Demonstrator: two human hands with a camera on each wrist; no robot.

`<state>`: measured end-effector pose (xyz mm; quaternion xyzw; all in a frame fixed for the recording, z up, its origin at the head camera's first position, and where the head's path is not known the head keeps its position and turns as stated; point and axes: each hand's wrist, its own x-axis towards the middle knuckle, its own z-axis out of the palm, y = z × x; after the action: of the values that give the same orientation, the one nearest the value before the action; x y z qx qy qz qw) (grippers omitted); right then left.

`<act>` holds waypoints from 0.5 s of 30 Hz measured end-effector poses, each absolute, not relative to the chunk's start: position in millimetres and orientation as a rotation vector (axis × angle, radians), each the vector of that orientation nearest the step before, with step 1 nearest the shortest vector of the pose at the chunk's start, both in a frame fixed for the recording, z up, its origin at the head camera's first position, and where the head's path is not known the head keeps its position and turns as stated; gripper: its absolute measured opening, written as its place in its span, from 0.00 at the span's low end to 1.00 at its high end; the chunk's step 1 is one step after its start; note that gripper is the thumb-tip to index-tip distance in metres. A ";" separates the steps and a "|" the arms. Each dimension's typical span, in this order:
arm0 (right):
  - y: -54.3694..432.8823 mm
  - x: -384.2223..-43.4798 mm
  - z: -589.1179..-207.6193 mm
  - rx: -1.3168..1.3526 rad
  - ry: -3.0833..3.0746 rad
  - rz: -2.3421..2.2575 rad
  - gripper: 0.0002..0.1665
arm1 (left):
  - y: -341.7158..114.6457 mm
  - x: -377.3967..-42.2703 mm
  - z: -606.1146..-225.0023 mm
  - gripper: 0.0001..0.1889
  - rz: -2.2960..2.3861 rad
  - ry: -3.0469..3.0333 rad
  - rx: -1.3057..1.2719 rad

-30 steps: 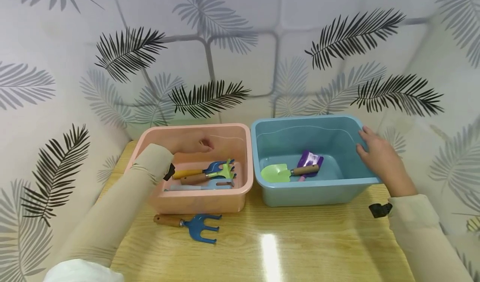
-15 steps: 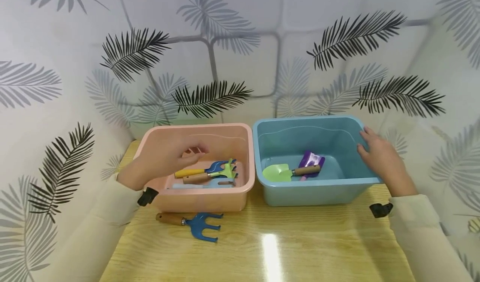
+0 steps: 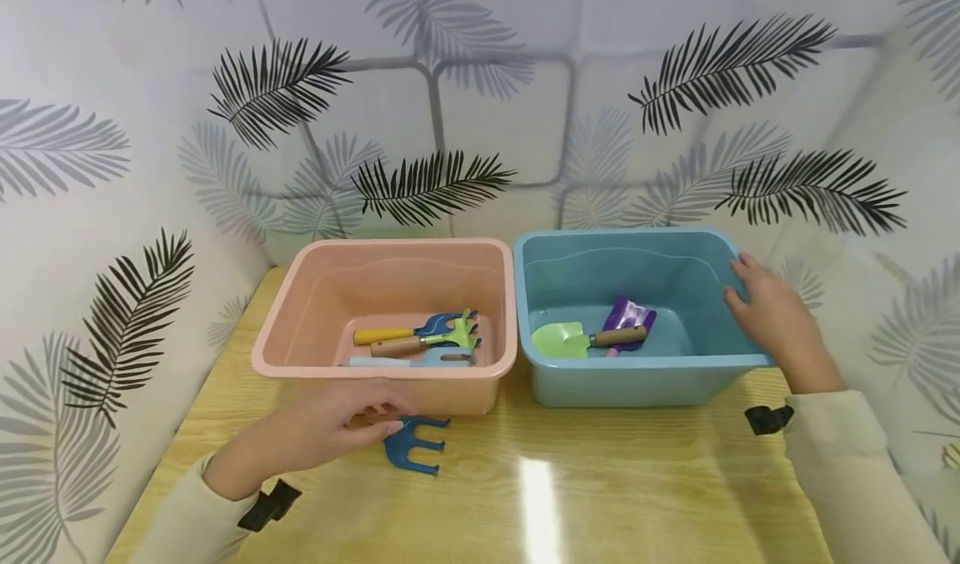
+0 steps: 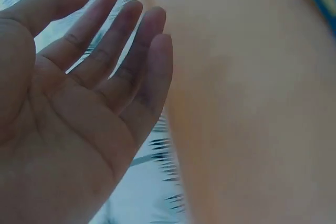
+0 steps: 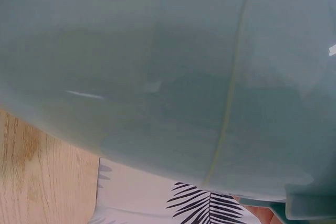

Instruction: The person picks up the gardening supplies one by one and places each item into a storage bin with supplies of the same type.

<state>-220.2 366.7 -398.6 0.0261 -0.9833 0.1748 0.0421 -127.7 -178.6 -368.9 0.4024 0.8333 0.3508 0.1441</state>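
My left hand [image 3: 318,431] is over the handle of a blue hand fork [image 3: 408,446], whose tines show on the table past the fingers; the handle is hidden. In the left wrist view the left hand's fingers [image 4: 134,69] are loosely bent, with nothing in the palm. The right hand [image 3: 780,322] rests on the right rim of a blue basin [image 3: 600,387]. Inside that basin lie a green trowel [image 3: 558,341] with a wooden handle and a purple shovel [image 3: 630,316]. The right wrist view shows the basin's smooth wall [image 5: 157,77] and no fingers.
A pink basin [image 3: 390,243] stands left of the blue one, close beside it. It holds a yellow-handled blue fork [image 3: 382,335], a green rake [image 3: 461,331] and a light blue fork [image 3: 412,361]. Patterned cloth hangs behind the wooden table [image 3: 600,481].
My left hand has come out of the pink basin, moving down and toward me to the blue fork on the table. The right hand stays on the blue basin's rim.
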 end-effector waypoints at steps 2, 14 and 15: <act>367.2 -220.7 -398.4 0.076 -3.012 0.543 0.32 | -179.7 -123.6 -387.5 0.10 1.003 2.398 1.107; 367.5 -221.5 -399.2 0.091 -3.017 0.542 0.33 | -186.7 -118.7 -476.5 0.15 0.893 2.600 0.904; 367.7 -221.2 -399.7 0.089 -3.019 0.542 0.33 | -188.1 -119.4 -481.2 0.15 0.901 2.614 0.892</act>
<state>-221.2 367.7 -399.7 0.0289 -0.9832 0.1766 0.0364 -119.4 -188.1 -481.2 0.3050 0.8934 0.3081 0.1180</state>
